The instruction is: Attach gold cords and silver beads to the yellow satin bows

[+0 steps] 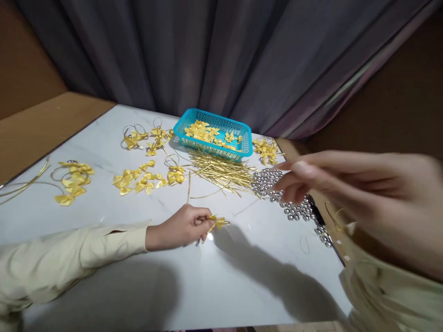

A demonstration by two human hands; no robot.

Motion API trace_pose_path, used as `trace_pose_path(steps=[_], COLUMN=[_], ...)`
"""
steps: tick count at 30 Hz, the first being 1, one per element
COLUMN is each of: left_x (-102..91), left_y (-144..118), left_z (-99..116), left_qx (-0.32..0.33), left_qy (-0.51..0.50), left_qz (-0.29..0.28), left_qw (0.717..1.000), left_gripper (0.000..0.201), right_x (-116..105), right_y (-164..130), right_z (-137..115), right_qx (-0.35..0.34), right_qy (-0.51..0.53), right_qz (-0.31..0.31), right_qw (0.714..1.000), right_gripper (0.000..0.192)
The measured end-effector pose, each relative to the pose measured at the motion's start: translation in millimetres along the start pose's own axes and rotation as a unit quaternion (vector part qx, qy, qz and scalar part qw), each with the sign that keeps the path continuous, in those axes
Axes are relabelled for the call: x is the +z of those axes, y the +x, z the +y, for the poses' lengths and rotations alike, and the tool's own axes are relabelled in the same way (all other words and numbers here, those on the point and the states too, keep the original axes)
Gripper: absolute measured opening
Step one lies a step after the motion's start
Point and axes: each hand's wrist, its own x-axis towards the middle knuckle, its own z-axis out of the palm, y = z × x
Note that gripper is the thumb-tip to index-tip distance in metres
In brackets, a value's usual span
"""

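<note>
White table (242, 286): left hand (180, 227) pinches a yellow bow (217, 222) (half hidden); right hand (363, 193) blurred, fingers loosely open, empty.

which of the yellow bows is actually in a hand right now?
The yellow bow pinched in the left hand fingers, near the table's middle. All the others lie loose on the table or in the blue basket.

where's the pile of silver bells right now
In the head view, the pile of small silver metal bells lies at the white table's right edge, under the right hand, right of the thin gold wire pieces.
</note>
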Motion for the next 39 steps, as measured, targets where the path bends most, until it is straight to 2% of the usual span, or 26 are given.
trace_pose_path(steps=[2, 4, 9, 12, 17, 20, 26, 31, 34, 39], left_x=[0.7, 1.0, 0.7, 0.5, 0.7, 0.5, 0.8, 2.6, 2.8, 2.1], left_y=[0.2, 0.3, 1.4, 3.5, 5.1, 5.0, 2.4, 0.1, 0.2, 0.6], left_z=[-0.6, -1.2, 1.9, 3.5, -2.6, -5.8, -0.8, -0.9, -1.6, 1.9], left_qx=[-0.025, -0.033, -0.051, -0.057, -0.079, -0.09, -0.055, -0.029, -0.025, -0.017], left_qy=[-0.031, -0.053, -0.089, -0.109, -0.149, -0.165, -0.165, -0.162, -0.159, -0.14], left_qz=[0.001, 0.003, 0.019, 0.019, 0.006, 0.007, 0.045, 0.062, 0.073, 0.085], left_qw=[0.999, 0.998, 0.994, 0.992, 0.986, 0.982, 0.984, 0.984, 0.984, 0.986], left_gripper=[0.023, 0.024, 0.024, 0.025, 0.028, 0.031, 0.035, 0.033, 0.033, 0.035], right_x=[19.8, 38.9, 71.5, 88.3, 110.6, 117.8, 132.6, 142.8, 145.8, 145.5], right_y=[0.7, -1.4, -17.1, -26.2, -34.7, -40.9, -50.3, -52.1, -53.4, -55.4], right_z=[-8.1, -6.6, 8.1, 15.2, 23.0, 22.0, 16.6, 17.7, 20.6, 22.8], right_qx=[0.023, 0.054, 0.033, 0.062, 0.144, 0.173, 0.155, 0.134, 0.124, 0.094], right_qy=[0.044, 0.058, 0.087, 0.153, 0.297, 0.341, 0.286, 0.275, 0.258, 0.175], right_qz=[-0.069, -0.089, -0.07, -0.057, -0.07, -0.051, 0.001, 0.046, 0.047, 0.014], right_qw=[0.996, 0.993, 0.993, 0.985, 0.942, 0.923, 0.946, 0.951, 0.957, 0.98], right_gripper=[0.026, 0.023, 0.019, 0.018, 0.014, 0.011, 0.01, 0.011, 0.013, 0.017])
